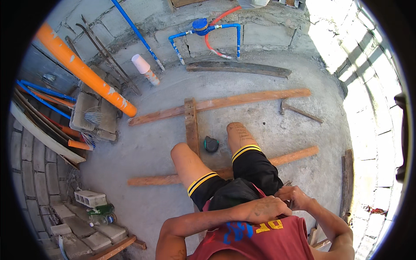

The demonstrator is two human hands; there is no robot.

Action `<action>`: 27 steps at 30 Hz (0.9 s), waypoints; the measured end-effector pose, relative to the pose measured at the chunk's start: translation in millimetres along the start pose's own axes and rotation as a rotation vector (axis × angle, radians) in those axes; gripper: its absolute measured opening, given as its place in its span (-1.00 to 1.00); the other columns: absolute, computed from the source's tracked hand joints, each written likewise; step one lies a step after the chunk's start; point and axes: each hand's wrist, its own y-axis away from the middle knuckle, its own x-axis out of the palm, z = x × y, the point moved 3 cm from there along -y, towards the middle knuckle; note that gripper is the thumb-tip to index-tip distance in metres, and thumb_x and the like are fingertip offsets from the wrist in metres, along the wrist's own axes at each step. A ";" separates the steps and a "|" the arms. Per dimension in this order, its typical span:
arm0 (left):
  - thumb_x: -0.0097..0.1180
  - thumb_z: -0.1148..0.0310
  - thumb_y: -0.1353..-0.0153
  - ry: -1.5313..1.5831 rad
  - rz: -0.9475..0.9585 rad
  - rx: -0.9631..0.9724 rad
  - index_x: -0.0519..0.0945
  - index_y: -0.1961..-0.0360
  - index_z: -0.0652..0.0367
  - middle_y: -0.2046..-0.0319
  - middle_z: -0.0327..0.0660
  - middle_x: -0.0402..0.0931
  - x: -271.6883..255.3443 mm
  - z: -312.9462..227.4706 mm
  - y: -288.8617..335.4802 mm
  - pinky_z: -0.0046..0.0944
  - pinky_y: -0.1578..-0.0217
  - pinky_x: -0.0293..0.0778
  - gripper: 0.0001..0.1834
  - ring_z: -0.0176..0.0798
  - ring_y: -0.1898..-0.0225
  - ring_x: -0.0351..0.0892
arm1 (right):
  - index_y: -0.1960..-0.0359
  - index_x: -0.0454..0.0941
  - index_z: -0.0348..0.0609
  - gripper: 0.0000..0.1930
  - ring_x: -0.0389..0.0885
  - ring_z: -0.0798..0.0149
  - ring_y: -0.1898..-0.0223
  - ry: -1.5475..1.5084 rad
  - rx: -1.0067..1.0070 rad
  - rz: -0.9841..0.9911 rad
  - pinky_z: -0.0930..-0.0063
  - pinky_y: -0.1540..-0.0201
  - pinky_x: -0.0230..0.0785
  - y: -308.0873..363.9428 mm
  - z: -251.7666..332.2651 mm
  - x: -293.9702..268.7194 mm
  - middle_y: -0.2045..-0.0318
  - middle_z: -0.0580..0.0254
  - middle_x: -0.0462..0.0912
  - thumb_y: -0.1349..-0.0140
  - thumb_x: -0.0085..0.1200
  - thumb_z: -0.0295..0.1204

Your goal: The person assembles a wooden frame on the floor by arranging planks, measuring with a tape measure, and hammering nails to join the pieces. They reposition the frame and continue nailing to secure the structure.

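Note:
I sit or squat with both hands at my right hip, over the red shirt. My left hand (265,208) reaches across my belly with curled fingers, its back upward. My right hand (299,198) meets it with bent, pinched fingers. Small thin pieces, too blurred to name, stick out beside the right fingers; what either hand holds is hidden. On the floor between my legs lies a black and teal tape measure (211,144). One long wooden bar (249,100) lies ahead, another wooden bar (294,156) passes under my legs, and a shorter wooden piece (190,119) crosses between them.
A hammer (303,112) lies beyond my right knee. Ahead are a dark plank (238,68), blue pipes with a water meter (200,27) and a capped pipe stub (145,69). A large orange pipe (86,73) leans at left, near concrete blocks (90,198) and a green bottle (102,213).

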 end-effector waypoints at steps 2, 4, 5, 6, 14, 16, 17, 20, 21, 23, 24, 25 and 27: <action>0.15 0.45 -0.07 0.003 -0.041 0.014 0.47 0.37 0.36 0.44 0.03 0.52 -3.3 0.1 4.5 -0.05 0.27 0.42 -0.82 0.06 0.34 0.56 | 0.14 0.62 -0.15 -0.67 0.66 0.18 0.12 -0.149 0.082 -0.116 0.31 0.07 0.53 -5.9 -5.7 0.6 0.15 0.18 0.67 0.00 0.34 -0.53; 0.13 0.44 -0.08 0.031 -0.099 -0.013 0.51 0.35 0.35 0.42 0.01 0.54 -2.4 4.2 8.5 -0.07 0.26 0.44 -0.82 0.05 0.32 0.57 | 0.14 0.56 -0.15 -0.72 0.66 0.22 0.12 -0.379 0.146 -0.343 0.32 0.08 0.54 -11.4 -7.1 -5.2 0.16 0.20 0.64 -0.11 0.33 -0.47; 0.13 0.50 -0.04 0.014 -0.089 -0.066 0.61 0.31 0.31 0.40 0.00 0.58 0.2 9.7 7.3 -0.08 0.25 0.48 -0.83 0.04 0.28 0.62 | 0.13 0.53 -0.15 -0.73 0.66 0.24 0.12 -0.536 0.165 -0.502 0.32 0.09 0.55 -12.9 -7.2 -12.6 0.16 0.20 0.63 -0.18 0.30 -0.44; 0.12 0.52 -0.02 -0.037 -0.072 -0.009 0.63 0.30 0.29 0.39 0.01 0.60 1.0 13.8 2.2 -0.06 0.24 0.50 -0.82 0.05 0.26 0.62 | 0.11 0.49 -0.15 -0.74 0.66 0.25 0.12 -0.693 0.108 -0.632 0.33 0.09 0.56 -15.1 -3.4 -22.1 0.16 0.21 0.61 -0.25 0.28 -0.41; 0.35 0.41 0.01 -0.555 -0.122 -0.377 0.60 -0.05 0.26 0.05 0.09 0.65 -47.8 155.4 -116.6 -0.01 0.15 0.58 -0.47 0.10 0.07 0.66 | -0.09 0.35 -0.15 -0.79 0.62 0.34 0.23 -0.510 0.073 -1.308 0.36 0.03 0.56 6.1 14.7 -169.9 0.30 0.24 0.56 -0.55 -0.11 -0.34; 0.50 0.25 0.00 -0.337 0.408 -0.567 0.56 -0.15 0.28 -0.04 0.04 0.63 -57.6 193.9 -111.8 -0.12 0.13 0.62 -0.31 -0.07 0.03 0.67 | 0.00 0.43 -0.19 -0.83 0.58 0.37 0.26 -0.445 0.085 -1.139 0.40 0.07 0.50 4.6 12.7 -175.8 0.29 0.25 0.56 -0.50 -0.04 -0.39; 0.50 0.13 -0.02 -0.137 0.325 -0.533 0.47 -0.24 0.31 0.00 0.02 0.66 -72.5 200.8 -101.5 -0.18 0.13 0.61 -0.19 -0.12 0.05 0.67 | 0.04 0.45 -0.19 -0.85 0.58 0.38 0.25 -0.398 0.099 -1.073 0.42 0.09 0.48 -0.6 7.7 -171.9 0.29 0.25 0.56 -0.48 -0.02 -0.41; 0.42 0.00 -0.13 0.042 -0.130 -0.273 0.32 -0.36 0.29 0.01 0.02 0.65 -146.6 200.8 -23.8 -0.18 0.13 0.60 -0.09 -0.15 0.02 0.65 | 0.21 0.48 -0.19 -0.83 0.50 0.45 0.31 -0.504 0.213 -0.999 0.53 0.20 0.37 -43.7 -35.1 -143.2 0.29 0.26 0.56 -0.20 -0.07 -0.67; 0.37 0.02 -0.17 0.050 -0.399 -0.287 0.37 -0.31 0.27 -0.07 0.06 0.59 -173.2 198.8 13.3 -0.09 0.08 0.58 -0.19 -0.06 -0.02 0.64 | 0.29 0.48 -0.20 -0.81 0.44 0.48 0.37 -0.590 0.272 -0.962 0.56 0.29 0.32 -66.3 -54.7 -130.4 0.31 0.27 0.55 -0.08 -0.09 -0.70; 0.37 0.06 -0.15 -0.366 -1.061 -0.445 0.40 -0.28 0.22 -0.12 0.11 0.51 -208.0 188.8 101.3 0.02 -0.05 0.52 -0.24 0.08 -0.10 0.57 | 0.39 0.53 -0.21 -0.88 0.44 0.47 0.49 -0.517 0.524 -0.777 0.52 0.41 0.33 -120.8 -91.8 -95.6 0.49 0.36 0.56 -0.01 0.02 -0.64; 0.38 0.06 -0.13 -0.517 -1.150 -0.658 0.40 -0.27 0.20 -0.13 0.11 0.48 -210.2 189.2 136.9 0.05 -0.13 0.45 -0.24 0.11 -0.15 0.50 | 0.40 0.53 -0.22 -0.91 0.50 0.40 0.48 -0.411 0.485 -0.682 0.46 0.38 0.39 -151.0 -101.6 -72.8 0.50 0.31 0.59 -0.01 0.08 -0.59; 0.39 0.06 -0.11 -0.740 -1.307 -0.762 0.40 -0.27 0.19 -0.14 0.11 0.46 -199.6 186.1 174.0 0.09 -0.20 0.38 -0.23 0.14 -0.21 0.44 | 0.41 0.54 -0.23 -0.91 0.57 0.34 0.47 -0.295 0.477 -0.594 0.41 0.35 0.44 -183.3 -112.2 -52.5 0.52 0.26 0.61 -0.01 0.14 -0.53; 0.43 0.00 -0.04 -0.625 -1.292 -1.141 0.36 -0.33 0.11 -0.33 0.09 0.29 -164.9 204.0 219.2 0.12 -0.30 0.29 -0.13 0.20 -0.34 0.27 | 0.39 0.57 -0.21 -0.72 0.69 0.01 0.38 -0.172 0.327 -0.376 0.19 0.26 0.52 -243.5 -118.4 -1.6 0.47 0.02 0.67 0.00 0.35 -0.28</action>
